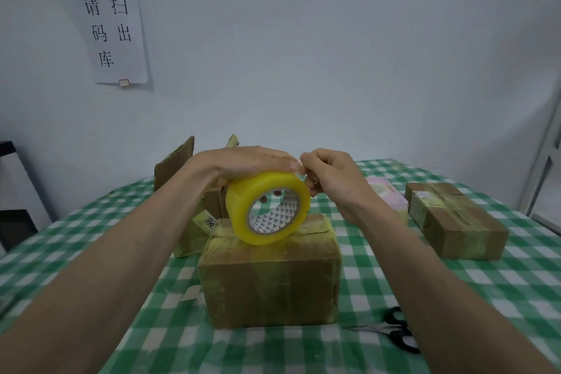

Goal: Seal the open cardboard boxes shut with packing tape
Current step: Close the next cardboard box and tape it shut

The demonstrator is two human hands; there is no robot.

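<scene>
We see two bare forearms entering from the lower corners of the frame, no sleeves, and nothing worn on either wrist or hand.

Yellow tape roll (267,206), green-checked tablecloth (455,282)

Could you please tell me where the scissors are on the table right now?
In the head view, the scissors lie on the green checked tablecloth at the lower right, just right of the nearest cardboard box and partly hidden by the right forearm.

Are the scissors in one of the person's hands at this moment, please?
No, the scissors lie on the tablecloth while both hands work the tape roll.
</scene>
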